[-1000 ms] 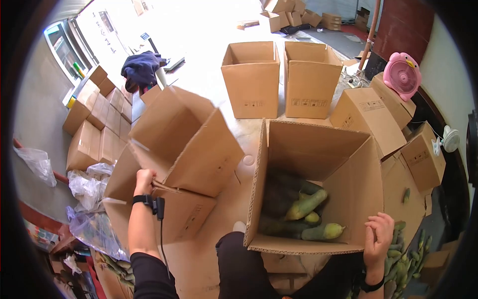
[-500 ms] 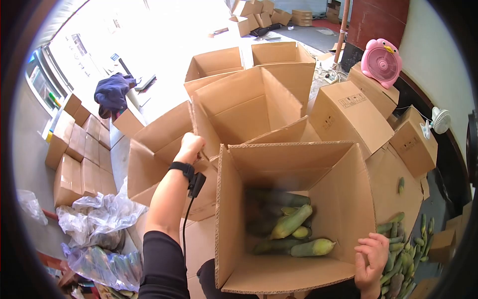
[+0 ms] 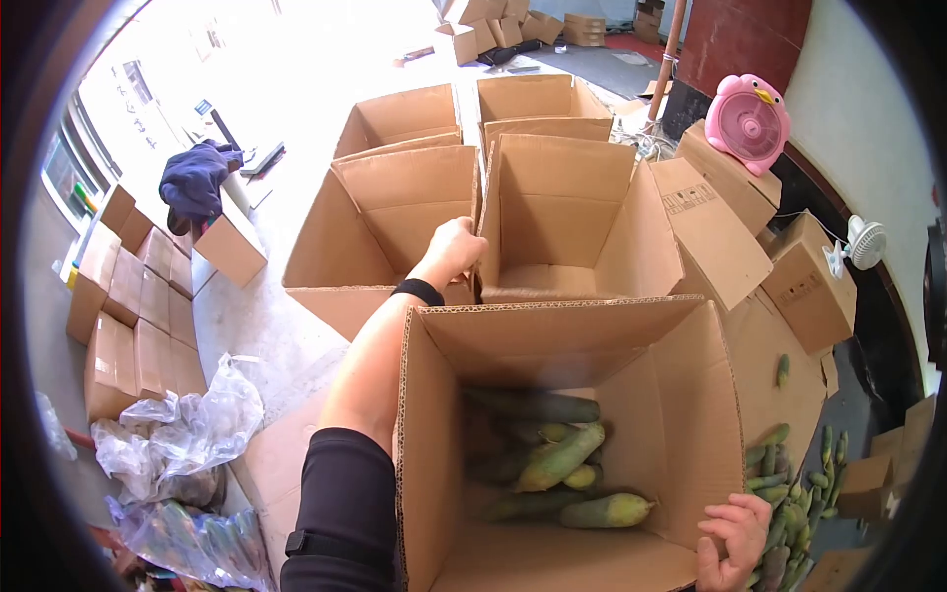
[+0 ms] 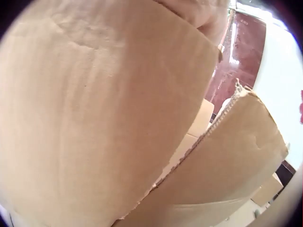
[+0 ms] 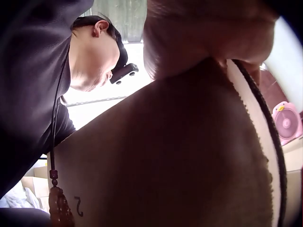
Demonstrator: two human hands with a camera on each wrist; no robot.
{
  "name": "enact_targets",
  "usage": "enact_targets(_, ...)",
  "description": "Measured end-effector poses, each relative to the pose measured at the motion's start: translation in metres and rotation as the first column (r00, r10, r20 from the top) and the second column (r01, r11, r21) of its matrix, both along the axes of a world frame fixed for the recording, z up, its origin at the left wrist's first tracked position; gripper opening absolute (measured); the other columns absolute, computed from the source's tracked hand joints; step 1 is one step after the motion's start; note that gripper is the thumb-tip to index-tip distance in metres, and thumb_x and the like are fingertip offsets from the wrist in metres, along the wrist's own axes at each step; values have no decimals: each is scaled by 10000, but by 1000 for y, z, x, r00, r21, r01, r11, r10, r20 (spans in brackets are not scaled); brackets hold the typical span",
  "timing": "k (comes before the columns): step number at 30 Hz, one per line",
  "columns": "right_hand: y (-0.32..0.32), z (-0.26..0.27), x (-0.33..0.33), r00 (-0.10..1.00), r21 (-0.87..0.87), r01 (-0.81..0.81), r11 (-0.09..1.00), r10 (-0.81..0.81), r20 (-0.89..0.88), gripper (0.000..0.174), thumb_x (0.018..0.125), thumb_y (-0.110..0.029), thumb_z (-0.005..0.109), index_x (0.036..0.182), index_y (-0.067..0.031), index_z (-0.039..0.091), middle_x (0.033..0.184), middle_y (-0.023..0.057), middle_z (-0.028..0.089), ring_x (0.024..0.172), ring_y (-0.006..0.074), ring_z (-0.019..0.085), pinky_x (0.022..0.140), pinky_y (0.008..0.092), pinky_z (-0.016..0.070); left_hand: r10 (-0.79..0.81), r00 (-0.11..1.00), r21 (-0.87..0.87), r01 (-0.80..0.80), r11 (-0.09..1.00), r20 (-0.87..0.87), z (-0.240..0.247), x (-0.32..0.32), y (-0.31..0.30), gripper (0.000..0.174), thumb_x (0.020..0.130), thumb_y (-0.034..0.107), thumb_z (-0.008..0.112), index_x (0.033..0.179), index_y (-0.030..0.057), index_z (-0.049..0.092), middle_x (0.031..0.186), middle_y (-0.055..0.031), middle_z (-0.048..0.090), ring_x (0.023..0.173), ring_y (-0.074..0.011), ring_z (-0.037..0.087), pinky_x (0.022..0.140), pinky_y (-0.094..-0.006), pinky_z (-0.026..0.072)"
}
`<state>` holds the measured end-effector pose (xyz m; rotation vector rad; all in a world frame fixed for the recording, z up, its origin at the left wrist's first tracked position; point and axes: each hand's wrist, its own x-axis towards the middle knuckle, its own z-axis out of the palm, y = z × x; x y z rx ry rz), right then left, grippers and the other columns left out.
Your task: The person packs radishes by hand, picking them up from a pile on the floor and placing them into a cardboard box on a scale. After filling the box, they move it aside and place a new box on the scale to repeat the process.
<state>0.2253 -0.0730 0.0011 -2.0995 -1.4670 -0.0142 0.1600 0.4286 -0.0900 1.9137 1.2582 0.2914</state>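
The left hand (image 3: 452, 251) grips the edges where two empty open boxes meet, the left box (image 3: 409, 187) and the right box (image 3: 562, 202). Cardboard panels (image 4: 104, 113) fill much of the left wrist view, with part of that hand (image 4: 210, 16) at the top. Nearest the body, a large open box (image 3: 691, 424) holds several green gourd-like vegetables (image 3: 564, 459). At its front right corner lies the right hand (image 3: 733, 541), fingers bent over the rim. From below, the right wrist view shows this hand (image 5: 208, 40) against the cardboard edge.
Two more open boxes (image 3: 400, 113) stand behind. Closed boxes (image 3: 123, 345) and plastic bags (image 3: 197, 424) are at left. At right are tilted boxes (image 3: 814, 296), a pink fan (image 3: 752, 123), a small white fan (image 3: 866, 242) and loose green vegetables (image 3: 789, 523).
The left hand has moved right and forward with the boxes it grips, which now stand side by side before the two rear ones. The right hand stays at the near box's corner.
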Motion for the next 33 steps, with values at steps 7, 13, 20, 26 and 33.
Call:
enact_targets(7,-2,-2,2,1000,7,-10,1000,10,-1,126,837,-89,611,923,-5,650,1006,148,654,1061,363,551,934,454,402,-311,939,550,182,815,149,7,-66,3,415,831,195,670,1227,92,604,1118,-130,623,867,-217,637,818,-338,509)
enact_targets(13,-4,-4,6,999,-7,-35,999,35,11,192,860,-112,593,1009,-2,641,1069,145,642,1070,361,548,947,454,399,-249,966,737,221,639,-74,12,-150,-32,459,797,121,707,1236,92,579,1135,-86,596,699,-180,617,695,-321,524)
enact_targets(20,1,-8,-4,995,67,90,994,-88,-40,116,758,-136,616,827,-43,614,906,118,625,995,357,517,895,445,402,63,886,230,-188,955,460,2,-185,-112,488,865,116,649,1324,55,492,1206,-88,536,704,-107,583,606,-254,517)
enact_targets(26,-8,-10,-1,1000,141,14,990,-11,-23,143,726,-47,637,869,-45,624,975,111,625,1010,366,529,892,434,424,-46,871,-81,98,992,490,45,-210,-234,577,901,160,603,1405,-11,378,1209,-142,548,1051,-204,575,890,-310,479)
enact_targets(33,-16,2,-4,997,225,-9,974,26,-71,302,695,-40,678,987,-46,603,1100,127,596,1051,344,529,926,423,423,-83,993,99,91,991,-87,75,-226,-279,426,833,274,611,1174,18,592,1046,-277,638,955,-408,626,853,-448,491)
